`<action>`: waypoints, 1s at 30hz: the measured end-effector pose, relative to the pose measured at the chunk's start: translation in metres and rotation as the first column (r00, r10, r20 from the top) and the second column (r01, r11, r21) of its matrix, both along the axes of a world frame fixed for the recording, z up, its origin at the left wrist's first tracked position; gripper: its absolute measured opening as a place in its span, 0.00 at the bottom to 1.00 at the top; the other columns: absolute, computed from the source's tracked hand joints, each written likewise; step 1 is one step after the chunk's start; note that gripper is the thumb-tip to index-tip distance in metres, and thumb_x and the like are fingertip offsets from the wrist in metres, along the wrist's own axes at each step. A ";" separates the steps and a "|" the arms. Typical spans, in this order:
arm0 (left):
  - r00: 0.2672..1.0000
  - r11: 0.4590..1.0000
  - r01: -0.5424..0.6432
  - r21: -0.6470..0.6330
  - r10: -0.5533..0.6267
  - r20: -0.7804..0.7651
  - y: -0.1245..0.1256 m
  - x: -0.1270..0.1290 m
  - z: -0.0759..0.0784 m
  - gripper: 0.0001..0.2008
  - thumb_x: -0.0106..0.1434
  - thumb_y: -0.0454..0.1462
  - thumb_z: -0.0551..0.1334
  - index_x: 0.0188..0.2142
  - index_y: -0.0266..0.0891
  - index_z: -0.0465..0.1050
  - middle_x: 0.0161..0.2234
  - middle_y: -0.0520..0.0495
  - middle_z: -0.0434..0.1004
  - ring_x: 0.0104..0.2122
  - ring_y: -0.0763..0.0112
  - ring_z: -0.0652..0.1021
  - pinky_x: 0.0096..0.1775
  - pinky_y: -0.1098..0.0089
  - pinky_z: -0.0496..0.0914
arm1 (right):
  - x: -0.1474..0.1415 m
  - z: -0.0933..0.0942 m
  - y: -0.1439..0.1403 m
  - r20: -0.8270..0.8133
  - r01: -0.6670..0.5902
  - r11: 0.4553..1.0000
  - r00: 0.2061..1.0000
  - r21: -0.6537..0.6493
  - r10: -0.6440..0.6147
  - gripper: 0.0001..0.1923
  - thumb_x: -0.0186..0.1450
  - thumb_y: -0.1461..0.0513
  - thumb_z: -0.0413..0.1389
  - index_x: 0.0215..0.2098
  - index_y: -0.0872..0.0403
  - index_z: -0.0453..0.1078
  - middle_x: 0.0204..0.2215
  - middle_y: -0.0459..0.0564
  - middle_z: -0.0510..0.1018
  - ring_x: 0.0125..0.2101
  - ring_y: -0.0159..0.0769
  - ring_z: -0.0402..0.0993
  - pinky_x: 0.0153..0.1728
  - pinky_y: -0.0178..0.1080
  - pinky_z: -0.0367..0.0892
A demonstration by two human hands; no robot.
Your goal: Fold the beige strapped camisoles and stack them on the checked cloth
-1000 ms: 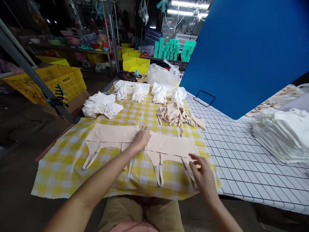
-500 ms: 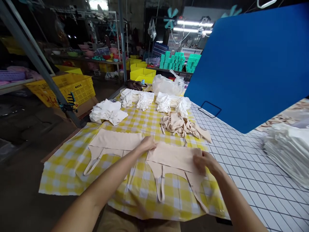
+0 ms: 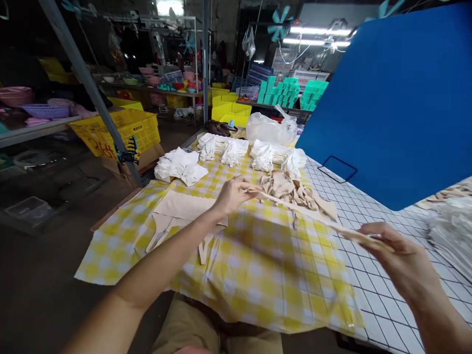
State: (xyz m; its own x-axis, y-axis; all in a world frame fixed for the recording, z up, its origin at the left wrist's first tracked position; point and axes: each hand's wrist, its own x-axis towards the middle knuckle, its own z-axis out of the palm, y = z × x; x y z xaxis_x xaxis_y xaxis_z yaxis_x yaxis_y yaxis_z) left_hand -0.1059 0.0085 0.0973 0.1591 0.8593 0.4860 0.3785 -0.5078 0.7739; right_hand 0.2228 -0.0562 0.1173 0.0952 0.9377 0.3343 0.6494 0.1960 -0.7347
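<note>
A beige strappy top [image 3: 302, 210] is stretched edge-on above the table between my two hands. My left hand [image 3: 236, 192] pinches one end of it, and my right hand [image 3: 396, 250] grips the other end. Most of its face is turned out of sight. A second beige top [image 3: 177, 205] lies flat on the yellow checked cloth [image 3: 254, 280], partly behind my left forearm. Just beyond the held top is a loose heap of beige garments [image 3: 282, 186].
White folded garments [image 3: 221, 147] lie in stacks at the back, with a plastic bag [image 3: 271, 129] behind. A large blue panel [image 3: 398, 98] rises at the right beside a white grid surface [image 3: 376, 290]. A metal post [image 3: 92, 93] and a yellow crate [image 3: 140, 130] stand left.
Both hands have raised the right-hand beige top off the cloth and turned it edge-on. My right hand has moved out to the right. The view has shifted slightly.
</note>
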 end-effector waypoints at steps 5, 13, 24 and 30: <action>0.914 0.985 0.138 0.108 -0.084 -0.398 -0.067 -0.033 -0.063 0.10 0.55 0.28 0.60 0.31 0.42 0.77 0.36 0.50 0.76 0.41 0.67 0.73 0.45 0.64 0.64 | 0.006 -0.070 -0.052 0.215 -0.262 0.959 0.935 -0.112 0.281 0.09 0.57 0.54 0.53 0.28 0.51 0.70 0.33 0.53 0.75 0.36 0.42 0.72 0.32 0.40 0.69; 0.756 0.922 0.326 0.210 -0.121 -0.643 -0.130 -0.045 -0.108 0.10 0.62 0.29 0.52 0.34 0.40 0.71 0.33 0.50 0.76 0.43 0.70 0.74 0.50 0.63 0.60 | 0.009 -0.129 -0.104 0.412 -0.267 0.950 0.856 -0.163 0.311 0.10 0.61 0.64 0.47 0.33 0.50 0.69 0.42 0.54 0.74 0.46 0.41 0.71 0.38 0.39 0.70; 0.810 0.939 0.314 0.141 -0.188 -0.556 -0.123 -0.041 -0.105 0.12 0.61 0.28 0.52 0.32 0.39 0.73 0.32 0.47 0.75 0.39 0.67 0.75 0.44 0.63 0.67 | 0.007 -0.126 -0.107 0.459 -0.317 0.948 0.844 0.012 0.277 0.13 0.64 0.62 0.47 0.37 0.48 0.74 0.41 0.52 0.76 0.46 0.41 0.71 0.39 0.41 0.71; 0.980 0.944 0.193 -0.267 -0.196 0.017 -0.117 -0.058 -0.049 0.09 0.61 0.36 0.55 0.32 0.38 0.74 0.35 0.46 0.78 0.37 0.67 0.77 0.40 0.69 0.70 | -0.022 -0.059 -0.101 0.097 -0.256 0.967 0.962 0.001 0.255 0.13 0.63 0.55 0.50 0.34 0.50 0.74 0.39 0.53 0.78 0.42 0.43 0.74 0.40 0.40 0.71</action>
